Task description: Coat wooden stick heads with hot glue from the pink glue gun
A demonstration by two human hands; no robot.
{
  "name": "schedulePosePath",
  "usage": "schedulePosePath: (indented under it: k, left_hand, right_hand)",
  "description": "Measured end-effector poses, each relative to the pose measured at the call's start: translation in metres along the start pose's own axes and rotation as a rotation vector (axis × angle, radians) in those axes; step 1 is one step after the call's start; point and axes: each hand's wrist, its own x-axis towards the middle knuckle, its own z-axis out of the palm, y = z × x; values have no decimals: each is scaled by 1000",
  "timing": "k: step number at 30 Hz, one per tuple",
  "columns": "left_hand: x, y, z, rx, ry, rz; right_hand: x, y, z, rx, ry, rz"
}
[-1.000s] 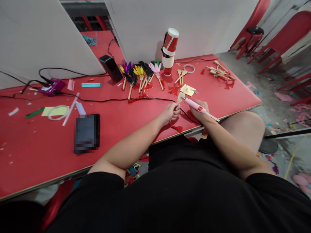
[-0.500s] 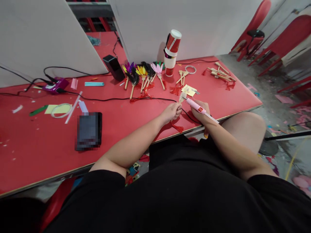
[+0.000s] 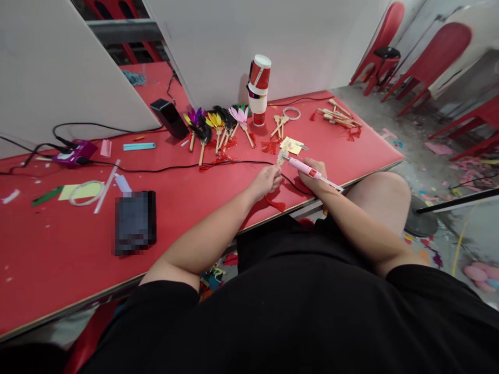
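My left hand is closed around the handle of a small wooden fan frame, its pale head standing out above the fingers. A red tassel hangs below that hand over the table. In my right hand is a pink hot glue gun, with a white glue stick poking out of its back end. Its nozzle meets the pale head or lies just in front of it; I cannot tell which. Just beyond sits a yellow paper piece. Two bare wooden frames with red tassels lie behind it.
Several feather fans lie near the wall beside stacked red paper cups. More wooden frames are at the right. A black cord crosses the table from a purple power strip. A dark tablet-like device lies left.
The camera has turned a little, so the whole scene sits further left in view. Both hands keep their hold, the glue gun's nozzle still at the fan frame's head.
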Motion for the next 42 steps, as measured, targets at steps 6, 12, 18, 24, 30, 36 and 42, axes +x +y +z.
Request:
schedulePosePath:
  k: [6, 12, 18, 24, 30, 36, 42]
  left_hand:
    - [1, 0, -3, 2, 19, 0]
    - [6, -2, -5, -16, 51, -22]
    - [5, -1, -4, 14, 50, -5]
    - [6, -1, -4, -5, 59, -12]
    - [6, -2, -6, 16, 40, 3]
    - [7, -4, -8, 6, 28, 8]
    - [6, -2, -5, 13, 47, -4]
  right_hand:
    - [3, 6, 0, -69, -3, 1]
    - [6, 9, 3, -91, -27, 35]
    - [7, 9, 4, -103, -40, 35]
    - [7, 7, 5, -89, -24, 33]
    - [8, 7, 6, -82, -13, 47]
    - [7, 7, 6, -39, 5, 37]
    - [5, 5, 5, -58, 21, 22]
